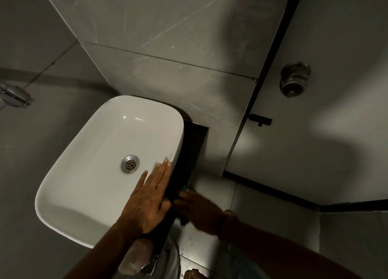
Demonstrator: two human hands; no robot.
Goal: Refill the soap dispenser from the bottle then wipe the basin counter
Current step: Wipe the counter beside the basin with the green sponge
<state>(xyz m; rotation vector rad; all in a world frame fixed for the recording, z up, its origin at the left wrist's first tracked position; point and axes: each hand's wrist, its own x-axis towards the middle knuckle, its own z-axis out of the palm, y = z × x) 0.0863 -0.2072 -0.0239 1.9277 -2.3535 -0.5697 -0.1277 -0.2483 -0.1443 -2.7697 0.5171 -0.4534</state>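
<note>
Wiping, seemingly: right hand (197,210), counter (194,152)

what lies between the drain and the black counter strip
In the head view, bare white basin floor, then the left hand's fingers over the rim beside the counter.

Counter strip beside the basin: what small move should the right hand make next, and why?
Probably slide the right hand and its green cloth farther along the dark counter strip, since that stretch lies beyond it. The left hand rests flat on the basin.
</note>
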